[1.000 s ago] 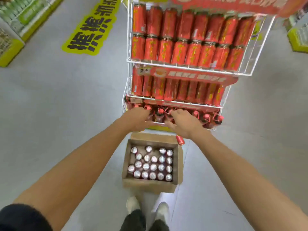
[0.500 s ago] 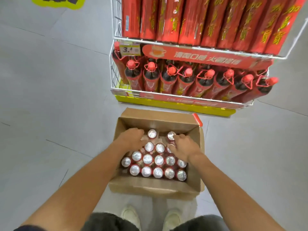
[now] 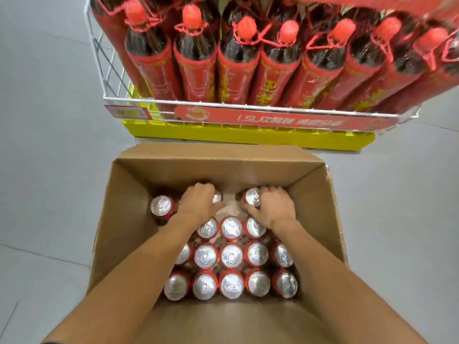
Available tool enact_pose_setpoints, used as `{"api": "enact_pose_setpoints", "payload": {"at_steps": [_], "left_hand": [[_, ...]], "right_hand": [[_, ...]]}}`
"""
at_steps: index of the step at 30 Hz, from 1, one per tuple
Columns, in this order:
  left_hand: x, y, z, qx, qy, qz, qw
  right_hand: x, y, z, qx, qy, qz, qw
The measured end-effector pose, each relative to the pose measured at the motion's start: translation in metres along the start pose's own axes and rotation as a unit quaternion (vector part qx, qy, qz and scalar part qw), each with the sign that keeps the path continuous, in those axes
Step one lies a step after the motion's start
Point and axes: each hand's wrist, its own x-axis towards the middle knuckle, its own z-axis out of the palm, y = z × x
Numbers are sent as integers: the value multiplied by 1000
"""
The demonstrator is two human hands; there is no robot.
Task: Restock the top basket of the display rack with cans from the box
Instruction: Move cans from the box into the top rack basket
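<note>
Hands in the brown cardboard box (image 3: 129,219)
left hand (image 3: 198,203) grip curled round one red silver-topped can (image 3: 217,197) — right hand (image 3: 274,207) grip round a second can (image 3: 252,197)

there was a single view, from a camera worn on the head, facing forward and steeply down. it hung close over the open box (image 3: 129,219) on the floor (image 3: 49,170), so the cans (image 3: 231,254) showed only their tops. both forearms ran in from the bottom corners to the left hand (image 3: 198,203) and right hand (image 3: 274,208) near mid-frame. a wire basket (image 3: 223,105) of bottles (image 3: 193,58) filled the top edge, bowed by the wide lens
</note>
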Motion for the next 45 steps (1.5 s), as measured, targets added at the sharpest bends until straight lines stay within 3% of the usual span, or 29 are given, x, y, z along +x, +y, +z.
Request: {"api": "enact_pose_setpoints", "payload": {"at_steps": [5,9,17,22,28,36,45], "left_hand": [[-3,12,31,-56,85,-59,993],[-1,19,41,-132,121,-98,979],[-42,23,-28,-192,122,-52,972],[-121,60,-159,-197,130,4,972],[-246,110,-392,-223,145,84,960],[-384,196,-709,-232,189,205,932],[-426,265,-884,-266,278,238,892]], "right_hand": [[6,-6,21,-18,70,0,997],[7,-1,24,-4,74,-5,997],[-41,-5,-55,145,74,-20,986],[-115,-17,-194,161,88,-50,982],[-227,-22,-439,193,101,-68,974],[-332,-21,-757,198,223,-113,948],[-337,-3,-953,209,335,-183,901]]}}
